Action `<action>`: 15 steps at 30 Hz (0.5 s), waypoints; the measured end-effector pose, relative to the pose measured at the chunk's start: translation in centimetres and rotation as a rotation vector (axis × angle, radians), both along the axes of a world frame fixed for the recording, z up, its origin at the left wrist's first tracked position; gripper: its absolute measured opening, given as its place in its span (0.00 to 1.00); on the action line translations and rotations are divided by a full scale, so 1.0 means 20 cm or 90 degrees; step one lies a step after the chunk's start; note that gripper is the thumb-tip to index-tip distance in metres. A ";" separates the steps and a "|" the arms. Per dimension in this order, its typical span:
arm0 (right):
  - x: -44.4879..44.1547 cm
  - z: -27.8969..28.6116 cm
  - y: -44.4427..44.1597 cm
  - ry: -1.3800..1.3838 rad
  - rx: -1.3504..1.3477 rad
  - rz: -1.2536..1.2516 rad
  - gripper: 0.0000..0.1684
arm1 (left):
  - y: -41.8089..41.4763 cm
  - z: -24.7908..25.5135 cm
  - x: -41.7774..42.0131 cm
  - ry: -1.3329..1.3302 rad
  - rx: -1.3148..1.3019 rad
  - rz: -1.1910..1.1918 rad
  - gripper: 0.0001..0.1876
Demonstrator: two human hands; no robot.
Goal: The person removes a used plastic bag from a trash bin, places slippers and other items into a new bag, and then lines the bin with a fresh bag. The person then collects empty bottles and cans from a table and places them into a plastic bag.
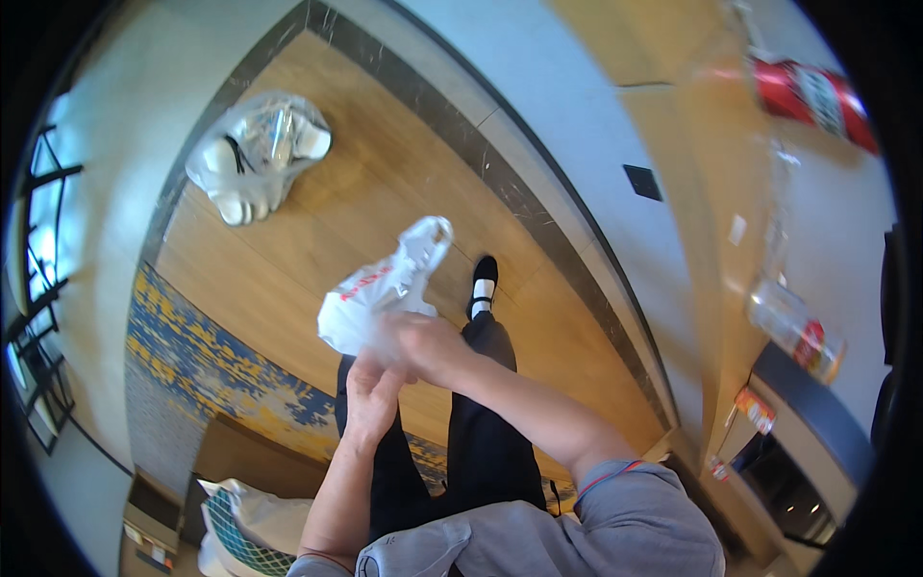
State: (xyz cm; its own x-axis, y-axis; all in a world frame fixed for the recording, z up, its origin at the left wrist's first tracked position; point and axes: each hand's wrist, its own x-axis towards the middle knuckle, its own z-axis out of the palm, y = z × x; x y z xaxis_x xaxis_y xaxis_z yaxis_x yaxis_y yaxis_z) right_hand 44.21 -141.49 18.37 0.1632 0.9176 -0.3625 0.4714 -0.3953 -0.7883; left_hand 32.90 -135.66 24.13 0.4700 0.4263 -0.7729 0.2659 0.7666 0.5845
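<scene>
A white plastic carrier bag with red writing hangs out ahead of my hands, its looped handle pointing away from me. My left hand is raised close against my right hand, and both are at the near end of the bag. The right hand is blurred and overlaps the bag's edge. Which part of the plastic each hand's fingers are on is hidden by the blur. Beyond, on the wood floor, rests a translucent plastic bag with white items showing in it.
A patterned blue and yellow carpet lies at left. Pillows sit at lower left. Along the right are a wooden counter, a red can, a clear plastic bottle and an orange packet.
</scene>
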 end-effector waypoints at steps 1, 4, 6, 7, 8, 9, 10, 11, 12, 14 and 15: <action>0.05 -0.04 -0.02 0.018 -0.016 -0.058 0.08 | 0.02 -0.09 -0.02 0.023 0.014 0.004 0.30; 0.25 -0.33 -0.11 0.018 -0.094 -0.179 0.08 | 0.05 -0.28 -0.02 0.066 0.013 0.127 0.31; 0.42 -0.80 -0.31 -0.013 -0.180 -0.273 0.09 | 0.05 -0.42 -0.03 0.110 0.053 0.144 0.31; 0.52 -1.06 -0.38 -0.068 -0.186 -0.287 0.09 | 0.06 -0.49 -0.03 0.148 0.083 0.137 0.31; 0.63 -1.26 -0.38 -0.148 -0.177 -0.247 0.10 | 0.03 -0.59 -0.07 0.165 0.108 0.140 0.31; 0.75 -1.49 -0.42 -0.154 -0.191 -0.278 0.11 | 0.03 -0.67 -0.07 0.177 0.104 0.171 0.32; 0.84 -1.56 -0.27 -0.201 -0.285 -0.243 0.13 | 0.05 -0.73 -0.08 0.195 0.096 0.174 0.33; 0.95 -1.82 -0.27 -0.278 -0.189 -0.200 0.14 | 0.08 -0.78 -0.08 0.209 0.094 0.169 0.33; 1.00 -1.92 -0.13 -0.256 -0.177 -0.210 0.16 | 0.11 -0.83 -0.09 0.203 0.084 0.187 0.33; 1.01 -2.11 0.10 -0.145 -0.014 -0.272 0.24 | 0.17 -0.93 -0.11 0.169 0.049 0.198 0.32; 0.96 -2.20 0.19 -0.230 -0.011 -0.252 0.23 | 0.20 -0.96 -0.08 0.175 0.054 0.172 0.33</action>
State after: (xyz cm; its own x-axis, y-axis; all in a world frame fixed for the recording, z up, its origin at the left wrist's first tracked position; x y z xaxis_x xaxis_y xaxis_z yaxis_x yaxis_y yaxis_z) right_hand 63.50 -137.78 -25.64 0.6127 0.7547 -0.2344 0.5232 -0.6097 -0.5955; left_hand 31.23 -131.65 4.99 0.1123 0.5741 -0.8110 0.2170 0.7823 0.5839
